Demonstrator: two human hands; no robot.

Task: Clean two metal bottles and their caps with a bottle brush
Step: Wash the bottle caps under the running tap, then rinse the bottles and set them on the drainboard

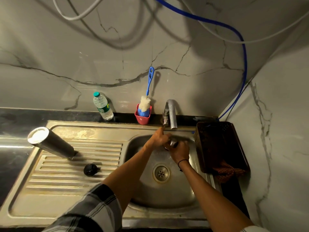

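**Both hands working a cap under the tap**

Right hand (179, 152) is gripping a small metal cap (173, 142) over the sink basin (150, 195), at 6 o'clock of the tap (171, 113). Left hand (158, 138) is curling against the cap too; exact grip, cannot tell. Metal bottle (51, 142) is standing inverted on the drainboard at 9 o'clock, black cap (90, 170) lying near it. Bottle brush (146, 101) is sitting in a pink cup (143, 118) at 12 o'clock.
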